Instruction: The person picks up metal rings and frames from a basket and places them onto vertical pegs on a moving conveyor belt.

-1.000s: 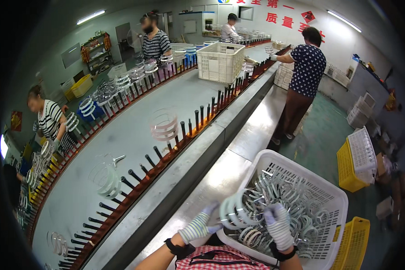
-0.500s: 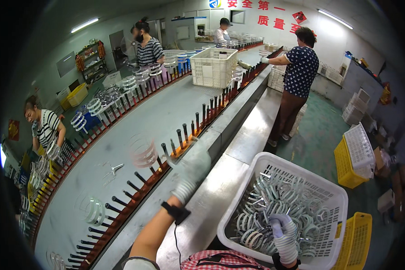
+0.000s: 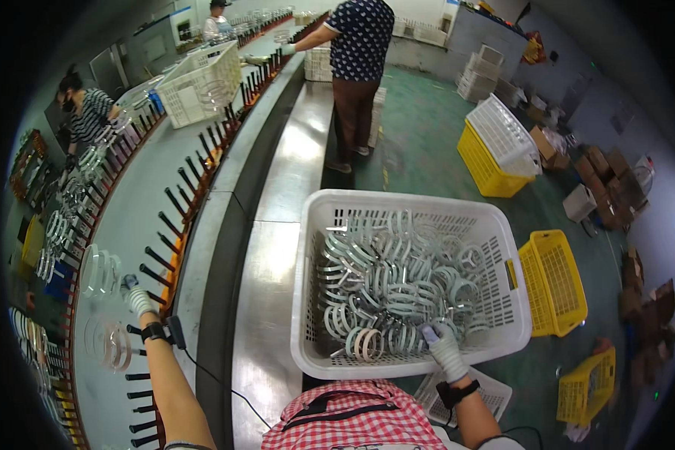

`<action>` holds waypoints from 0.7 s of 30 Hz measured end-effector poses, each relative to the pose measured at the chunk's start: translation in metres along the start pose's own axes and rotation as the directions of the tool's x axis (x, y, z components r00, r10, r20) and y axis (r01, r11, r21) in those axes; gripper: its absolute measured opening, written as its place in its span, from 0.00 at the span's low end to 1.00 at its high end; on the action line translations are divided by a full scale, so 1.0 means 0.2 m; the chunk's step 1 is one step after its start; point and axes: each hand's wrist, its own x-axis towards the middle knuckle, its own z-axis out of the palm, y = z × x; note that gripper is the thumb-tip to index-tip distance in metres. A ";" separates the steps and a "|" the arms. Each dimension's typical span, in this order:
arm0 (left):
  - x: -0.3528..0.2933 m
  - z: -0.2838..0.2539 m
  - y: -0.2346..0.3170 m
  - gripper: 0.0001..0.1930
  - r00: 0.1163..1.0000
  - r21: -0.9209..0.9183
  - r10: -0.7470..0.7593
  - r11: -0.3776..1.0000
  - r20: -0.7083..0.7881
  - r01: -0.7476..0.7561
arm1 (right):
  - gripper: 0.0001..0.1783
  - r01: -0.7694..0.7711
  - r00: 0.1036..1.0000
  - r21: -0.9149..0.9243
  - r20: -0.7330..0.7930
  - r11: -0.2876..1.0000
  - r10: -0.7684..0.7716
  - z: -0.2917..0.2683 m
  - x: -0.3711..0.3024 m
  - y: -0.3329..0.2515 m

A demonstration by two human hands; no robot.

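My left hand (image 3: 136,294), in a striped white glove with grey fingertips, is at the row of black pegs on the left. Its fingers are bent together beside a ringed metal piece (image 3: 100,271); whatever they grip is hidden. A second ringed piece (image 3: 111,345) stands just nearer on the line. On the other side, my right hand (image 3: 445,352), gloved the same way, reaches into a white plastic crate (image 3: 511,300). Its fingers curl down on the heap of silvery ringed pieces (image 3: 386,281) and look closed around one, partly hidden. A dark band with a cable (image 3: 175,331) is on my left wrist.
A curved line of black pegs (image 3: 157,259) runs along the grey table (image 3: 139,180). Between it and the crate lies a metal bench (image 3: 271,259). Yellow crates (image 3: 553,281) stand right. A co-worker in a patterned shirt (image 3: 360,37) stands ahead; others work across the line.
The view has swung right and down, bringing the crate nearer the middle. My left hand has moved from a farther peg to a nearer one; my right hand stays in the crate.
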 end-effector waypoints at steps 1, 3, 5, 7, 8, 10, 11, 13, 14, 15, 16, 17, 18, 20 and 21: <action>0.13 -0.15 0.01 0.17 0.984 0.148 0.176 0.973 0.034 -0.179 | 0.21 0.018 1.000 0.030 0.017 0.999 -0.018 0.03 0.11 0.06; 0.10 -0.31 0.00 0.22 0.943 0.396 0.277 0.857 0.183 -0.329 | 0.19 -0.119 0.992 0.062 0.058 0.991 0.115 0.03 0.24 0.22; 0.08 -0.40 0.02 0.28 0.982 0.409 0.039 0.905 0.187 -0.114 | 0.18 -0.220 0.968 0.017 0.127 0.975 0.217 0.02 0.38 0.27; 0.15 -0.67 -0.09 0.28 0.998 0.584 -0.044 0.812 0.049 0.007 | 0.16 -0.276 0.931 -0.023 0.241 0.961 0.273 0.12 0.53 0.24; 0.13 -0.80 -0.16 0.30 0.999 0.614 0.035 0.789 -0.007 -0.023 | 0.16 -0.495 0.842 0.195 0.346 0.847 0.413 0.16 0.57 0.23; -0.19 -0.65 -0.08 0.33 0.989 0.279 0.146 0.949 0.018 -0.145 | 0.15 -0.684 0.728 0.385 0.407 0.619 0.552 0.16 0.61 0.31; -0.41 -0.57 0.09 0.33 0.993 0.256 0.073 0.962 0.095 -0.095 | 0.16 -0.745 0.641 0.545 0.424 0.386 0.639 0.17 0.59 0.38; -0.74 -0.63 0.34 0.34 0.984 0.235 -0.024 0.972 0.176 -0.018 | 0.17 -0.712 0.508 0.700 0.456 0.058 0.731 0.30 0.60 0.39; -0.87 -0.69 0.37 0.34 0.976 0.220 -0.058 0.976 0.208 0.011 | 0.18 -0.677 0.462 0.736 0.430 -0.005 0.776 0.37 0.63 0.37; -1.01 -0.70 0.42 0.33 0.952 0.240 -0.124 0.969 0.281 0.056 | 0.17 -0.621 0.452 0.782 0.412 -0.052 0.791 0.40 0.65 0.41; -1.11 -0.71 0.46 0.31 0.917 0.262 -0.187 0.960 0.353 0.095 | 0.17 -0.627 0.447 0.777 0.415 -0.053 0.793 0.42 0.69 0.43; -1.20 -0.74 0.42 0.29 0.893 0.171 -0.186 0.977 0.410 0.125 | 0.16 -0.554 0.439 0.823 0.418 -0.127 0.795 0.44 0.73 0.45; -1.29 -0.75 0.42 0.26 0.866 0.080 -0.180 0.984 0.466 0.161 | 0.15 -0.472 0.430 0.859 0.421 -0.199 0.799 0.46 0.76 0.45; -1.41 -0.70 0.50 0.22 0.826 0.207 -0.203 0.972 0.526 0.108 | 0.14 -0.465 0.374 0.868 0.372 -0.176 0.849 0.45 0.80 0.48; -1.49 -0.64 0.60 0.19 0.821 0.159 -0.175 0.982 0.543 0.104 | 0.13 -0.464 0.434 0.874 0.369 -0.147 0.822 0.43 0.80 0.53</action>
